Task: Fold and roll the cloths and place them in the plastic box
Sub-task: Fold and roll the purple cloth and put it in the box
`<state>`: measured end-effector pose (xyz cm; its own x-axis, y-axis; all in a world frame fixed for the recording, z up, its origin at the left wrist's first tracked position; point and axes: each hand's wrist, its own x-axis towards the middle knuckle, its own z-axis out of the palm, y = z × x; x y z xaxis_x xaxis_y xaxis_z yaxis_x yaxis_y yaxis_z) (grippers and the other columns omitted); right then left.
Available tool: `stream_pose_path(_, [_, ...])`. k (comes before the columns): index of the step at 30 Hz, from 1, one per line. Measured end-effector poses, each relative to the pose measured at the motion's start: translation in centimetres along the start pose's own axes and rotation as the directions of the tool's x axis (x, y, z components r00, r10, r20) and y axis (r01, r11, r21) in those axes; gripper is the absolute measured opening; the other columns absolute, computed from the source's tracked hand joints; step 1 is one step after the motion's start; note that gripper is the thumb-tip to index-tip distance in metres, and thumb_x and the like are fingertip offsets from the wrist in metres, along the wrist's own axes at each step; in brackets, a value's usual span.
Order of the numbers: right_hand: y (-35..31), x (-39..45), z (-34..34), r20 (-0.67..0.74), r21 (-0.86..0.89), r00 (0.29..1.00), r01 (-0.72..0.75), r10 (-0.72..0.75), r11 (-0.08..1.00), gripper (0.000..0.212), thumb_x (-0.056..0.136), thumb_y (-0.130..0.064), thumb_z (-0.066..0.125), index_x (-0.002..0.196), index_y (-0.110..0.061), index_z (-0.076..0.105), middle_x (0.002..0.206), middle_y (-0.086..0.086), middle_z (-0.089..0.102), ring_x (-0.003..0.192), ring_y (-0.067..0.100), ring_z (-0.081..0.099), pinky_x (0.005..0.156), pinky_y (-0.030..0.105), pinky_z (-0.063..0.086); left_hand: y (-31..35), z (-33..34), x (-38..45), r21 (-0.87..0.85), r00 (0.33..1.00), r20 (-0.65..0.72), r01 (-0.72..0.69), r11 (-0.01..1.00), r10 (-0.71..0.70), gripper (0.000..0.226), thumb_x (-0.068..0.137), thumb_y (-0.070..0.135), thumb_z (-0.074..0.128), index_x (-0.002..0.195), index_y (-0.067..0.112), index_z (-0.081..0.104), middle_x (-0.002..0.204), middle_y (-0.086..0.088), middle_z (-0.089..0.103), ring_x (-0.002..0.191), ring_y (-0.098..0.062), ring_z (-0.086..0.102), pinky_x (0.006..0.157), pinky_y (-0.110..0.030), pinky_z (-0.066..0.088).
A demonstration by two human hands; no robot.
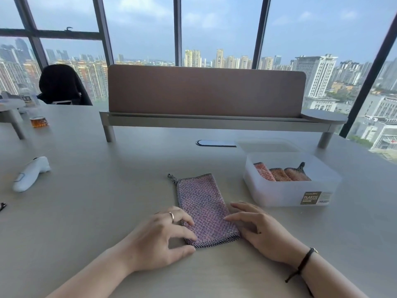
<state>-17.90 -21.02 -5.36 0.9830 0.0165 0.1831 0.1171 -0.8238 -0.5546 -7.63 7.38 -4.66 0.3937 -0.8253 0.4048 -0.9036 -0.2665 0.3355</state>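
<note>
A pink-purple woven cloth (pixel 203 206) with a black-and-white checked border lies folded into a long strip on the table, a small loop at its far left corner. My left hand (pixel 163 235) rests at the strip's near left corner, fingertips on the cloth. My right hand (pixel 257 229) lies at its near right edge, fingers touching the cloth's side. To the right stands the translucent plastic box (pixel 287 194) holding three rolled orange-pink cloths (pixel 281 174).
The box's clear lid (pixel 268 145) lies behind it. A raised desk shelf with a brown divider (pixel 204 91) spans the back. A white handheld device (pixel 30 174) lies at left, a glass of amber drink (pixel 38 121) farther back left.
</note>
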Motion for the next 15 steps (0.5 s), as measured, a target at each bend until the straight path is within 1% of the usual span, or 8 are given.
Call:
stream_pose_path(2, [-0.2, -0.2, 0.0, 0.051, -0.035, 0.998, 0.027, -0.025, 0.999, 0.046, 0.084, -0.029, 0.056, 0.117, -0.061, 0.058, 0.149, -0.027, 0.038, 0.143, -0.006, 0.024, 0.12, 0.024, 0.02, 0.2, 0.0, 0.0, -0.018, 1.0, 0.009, 0.015, 1.0, -0.015, 0.023, 0.086, 0.055, 0.066, 0.101, 0.039, 0.073, 0.111, 0.021, 0.064, 0.107, 0.006, 0.057, 0.091, -0.025, 0.049])
stream_pose_path(3, [-0.3, -0.2, 0.0, 0.065, -0.067, 0.997, 0.038, -0.033, 0.997, 0.045, 0.084, -0.033, 0.057, 0.116, -0.065, 0.057, 0.149, -0.031, 0.035, 0.143, -0.007, 0.02, 0.12, 0.023, 0.017, 0.2, 0.0, 0.0, -0.02, 1.0, 0.008, 0.019, 1.0, -0.018, 0.024, 0.086, 0.055, 0.065, 0.101, 0.038, 0.073, 0.111, 0.021, 0.064, 0.107, 0.007, 0.057, 0.091, -0.025, 0.049])
stream_pose_path(6, [-0.4, -0.2, 0.3, 0.044, -0.135, 0.996, 0.08, -0.075, 0.988, 0.038, 0.086, -0.041, 0.062, 0.107, -0.071, 0.055, 0.143, -0.039, 0.035, 0.14, -0.009, 0.023, 0.118, 0.02, 0.018, 0.3, -0.1, -0.1, -0.003, 1.0, -0.006, 0.012, 1.0, -0.012, 0.03, 0.084, 0.06, 0.065, 0.097, 0.034, 0.072, 0.11, 0.02, 0.065, 0.106, 0.007, 0.058, 0.092, -0.026, 0.048])
stream_pose_path(7, [-0.4, -0.3, 0.4, 0.025, -0.144, 0.996, 0.093, -0.091, 0.985, 0.033, 0.087, -0.043, 0.062, 0.107, -0.068, 0.058, 0.14, -0.041, 0.037, 0.138, -0.01, 0.026, 0.116, 0.018, 0.02, 0.2, -0.1, 0.0, 0.013, 1.0, -0.017, 0.014, 1.0, -0.014, 0.033, 0.082, 0.063, 0.065, 0.095, 0.034, 0.071, 0.109, 0.02, 0.065, 0.106, 0.006, 0.058, 0.093, -0.026, 0.048])
stream_pose_path(9, [-0.6, -0.3, 0.5, -0.03, -0.116, 0.993, 0.109, -0.113, 0.987, 0.021, 0.09, -0.048, 0.061, 0.109, -0.055, 0.066, 0.132, -0.043, 0.044, 0.133, -0.016, 0.03, 0.112, 0.011, 0.023, 0.2, 0.0, 0.0, 0.052, 0.999, -0.029, 0.032, 0.998, -0.031, 0.04, 0.079, 0.07, 0.063, 0.094, 0.034, 0.068, 0.109, 0.021, 0.063, 0.106, 0.005, 0.058, 0.094, -0.028, 0.047])
stream_pose_path(11, [-1.0, -0.4, 0.6, -0.077, -0.042, 0.991, 0.106, -0.109, 0.993, 0.02, 0.092, -0.046, 0.06, 0.109, -0.042, 0.071, 0.125, -0.04, 0.054, 0.129, -0.019, 0.035, 0.108, 0.008, 0.028, 0.3, 0.1, 0.0, 0.096, 0.999, -0.035, 0.041, 0.995, -0.038, 0.045, 0.077, 0.075, 0.061, 0.095, 0.034, 0.065, 0.109, 0.022, 0.062, 0.104, 0.003, 0.058, 0.094, -0.026, 0.045])
stream_pose_path(13, [-1.4, -0.5, 0.6, -0.084, 0.032, 0.993, 0.09, -0.087, 0.995, 0.019, 0.094, -0.041, 0.061, 0.109, -0.038, 0.072, 0.12, -0.036, 0.062, 0.128, -0.018, 0.039, 0.106, 0.007, 0.03, 0.4, 0.4, 0.1, 0.127, 0.998, -0.055, 0.045, 0.991, -0.038, 0.041, 0.078, 0.071, 0.063, 0.097, 0.035, 0.063, 0.106, 0.022, 0.063, 0.101, 0.002, 0.058, 0.092, -0.024, 0.044])
stream_pose_path(15, [-1.7, -0.6, 0.6, -0.08, 0.095, 0.995, 0.072, -0.064, 0.993, 0.019, 0.095, -0.037, 0.06, 0.11, -0.038, 0.073, 0.117, -0.032, 0.065, 0.127, -0.018, 0.041, 0.105, 0.008, 0.033, 0.5, 0.6, 0.3, 0.137, 0.995, -0.093, 0.05, 0.989, -0.037, 0.029, 0.081, 0.056, 0.068, 0.1, 0.034, 0.065, 0.103, 0.021, 0.066, 0.097, 0.001, 0.061, 0.089, -0.024, 0.046])
